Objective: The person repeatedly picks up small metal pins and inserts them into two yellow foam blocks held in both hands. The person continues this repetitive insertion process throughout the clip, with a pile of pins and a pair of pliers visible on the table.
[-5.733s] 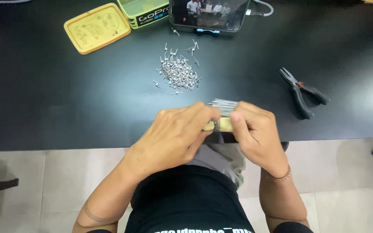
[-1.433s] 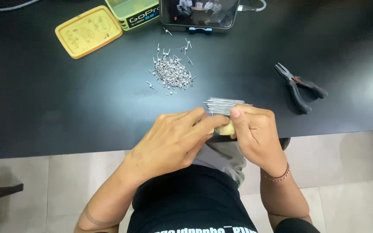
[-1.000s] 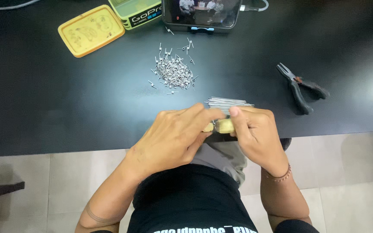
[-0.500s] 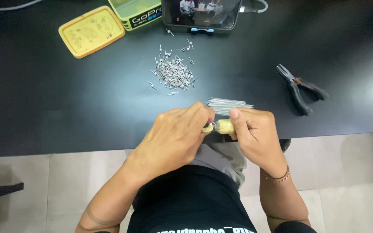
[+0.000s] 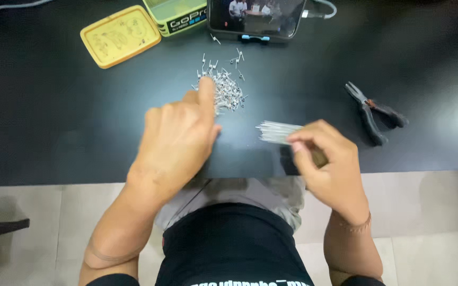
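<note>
Reaching with my left hand [image 5: 178,140], index finger out, tip touching the pile of small metal pins [image 5: 222,90] near the table's [image 5: 54,122] far-middle. Right hand [image 5: 327,159] pinches a bundle of thin metal wires [image 5: 275,132] at the near edge, fingers curled round something yellowish I can barely see. Progress, judging roughly: the pile looks mostly untouched, so plenty left. Pliers [image 5: 373,111] lie idle toward the right edge. Yellow lid [image 5: 120,36] and green box [image 5: 178,13] at the far-left, phone [image 5: 255,18] at the far edge, top cut off. Individual pins too small to make out.
</note>
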